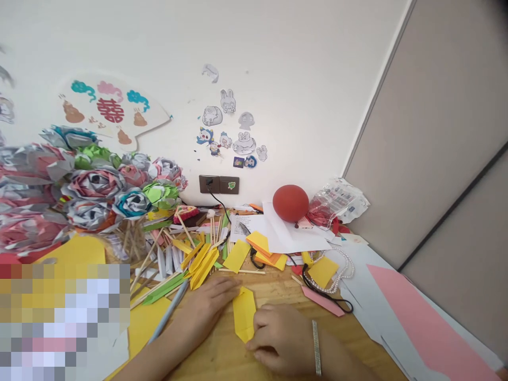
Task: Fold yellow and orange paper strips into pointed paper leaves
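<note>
A small piece of yellow folded paper [244, 316] with pointed ends lies on the wooden table between my hands. My left hand [212, 300] rests with its fingers stretched out, the fingertips at the paper's upper left edge. At the lower right end of the paper, my right hand [280, 334] has thumb and index finger pinched together on the edge, the other fingers curled. Just beyond my left hand sits a bundle of pleated yellow paper pieces [202, 265]. Several flat yellow paper slips [237, 256] lie behind the folded piece.
Paper flowers [97, 185] fill the left side. Wooden sticks and paper strips clutter the back. A red balloon [290, 203] rests on white sheets by the wall, near a bead string [349, 264] and a black cord [329, 296]. White and pink paper [428, 323] covers the right.
</note>
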Available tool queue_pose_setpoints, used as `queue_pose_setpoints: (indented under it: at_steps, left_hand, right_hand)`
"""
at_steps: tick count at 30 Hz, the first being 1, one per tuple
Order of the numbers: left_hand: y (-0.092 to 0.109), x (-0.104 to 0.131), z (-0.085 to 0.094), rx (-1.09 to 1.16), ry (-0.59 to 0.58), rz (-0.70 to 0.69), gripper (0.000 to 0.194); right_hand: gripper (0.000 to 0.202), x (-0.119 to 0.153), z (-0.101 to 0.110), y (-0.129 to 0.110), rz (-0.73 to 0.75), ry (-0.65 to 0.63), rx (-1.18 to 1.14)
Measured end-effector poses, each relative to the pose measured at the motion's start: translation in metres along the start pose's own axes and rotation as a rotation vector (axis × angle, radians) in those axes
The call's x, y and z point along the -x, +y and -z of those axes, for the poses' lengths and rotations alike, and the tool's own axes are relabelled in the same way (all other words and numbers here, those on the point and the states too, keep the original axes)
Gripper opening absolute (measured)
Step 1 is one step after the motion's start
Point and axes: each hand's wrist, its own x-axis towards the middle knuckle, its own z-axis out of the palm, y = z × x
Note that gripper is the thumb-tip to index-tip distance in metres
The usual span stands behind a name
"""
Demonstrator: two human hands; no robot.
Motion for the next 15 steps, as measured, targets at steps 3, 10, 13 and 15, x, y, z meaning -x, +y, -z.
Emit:
queue_pose_setpoints:
  at_steps: [3,10,13,15]
  left_hand:
    - [-0.008,0.004,-0.003,-0.036,-0.041,-0.072,0.032]
    - [-0.005,0.009,-0.006,-0.057,-0.077,-0.038,0.030]
    - [-0.007,0.011,-0.008,-0.069,-0.062,-0.053,0.029]
    - [-0.006,0.011,-0.008,-0.081,-0.038,-0.060,0.028]
  right_hand:
    - [0.007,-0.002,-0.001,0.003,-0.016,0.000,-0.016]
    - [0.023,-0.005,-0.009,0.010,-0.064,-0.010,0.072]
    - [0.021,-0.006,-0.010,0.013,-0.088,0.013,0.134]
    - [0.017,-0.005,-0.010,0.016,-0.085,0.030,0.188]
